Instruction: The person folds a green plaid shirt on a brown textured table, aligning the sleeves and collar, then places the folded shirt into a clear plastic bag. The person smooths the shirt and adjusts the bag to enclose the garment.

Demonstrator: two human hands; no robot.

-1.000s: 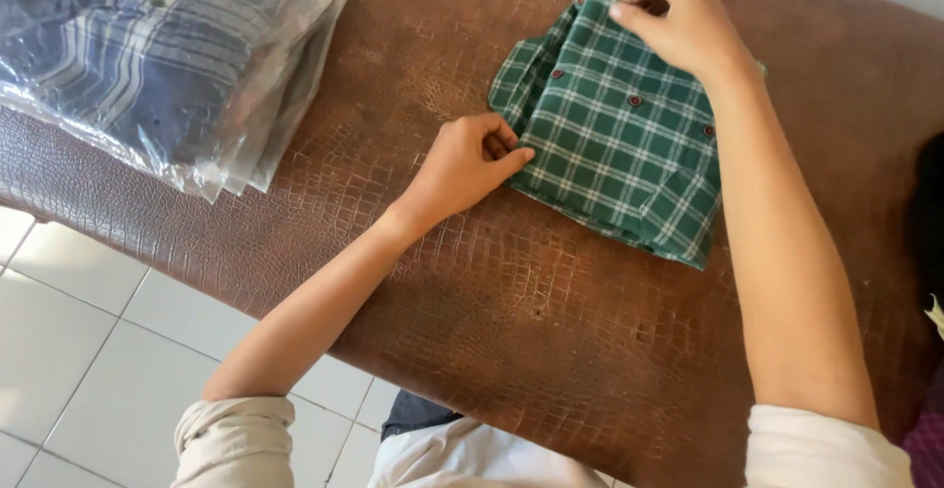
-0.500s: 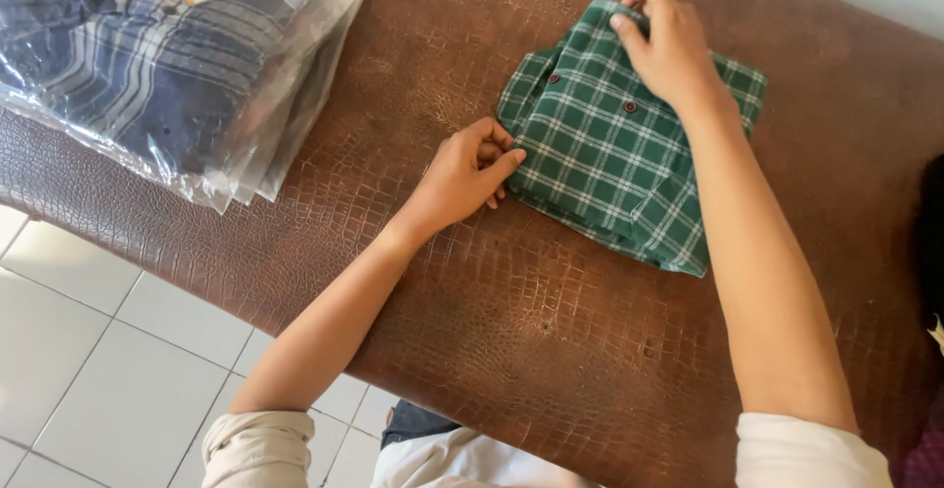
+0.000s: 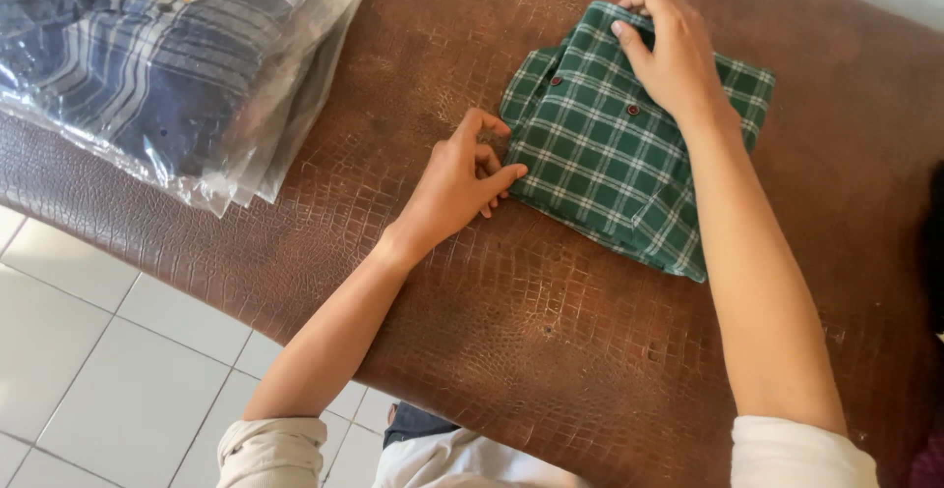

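A folded green plaid shirt [image 3: 600, 169] with small red buttons lies on a brown crocodile-textured table [image 3: 551, 350]. My left hand [image 3: 462, 178] sits at the shirt's left edge, fingertips pinching or pressing that edge. My right hand [image 3: 669, 56] lies flat on the shirt's upper part near the collar, fingers curled over the far edge.
At the upper left a stack of blue plaid shirts in clear plastic bags [image 3: 167, 56] rests on the table, overhanging toward its edge. White floor tiles [image 3: 88, 370] show below the table's left side. A dark object [image 3: 934, 252] is at the right border.
My right hand slid from the shirt's far corner down onto its upper surface. My left hand stayed at the left edge. The view shifted slightly.
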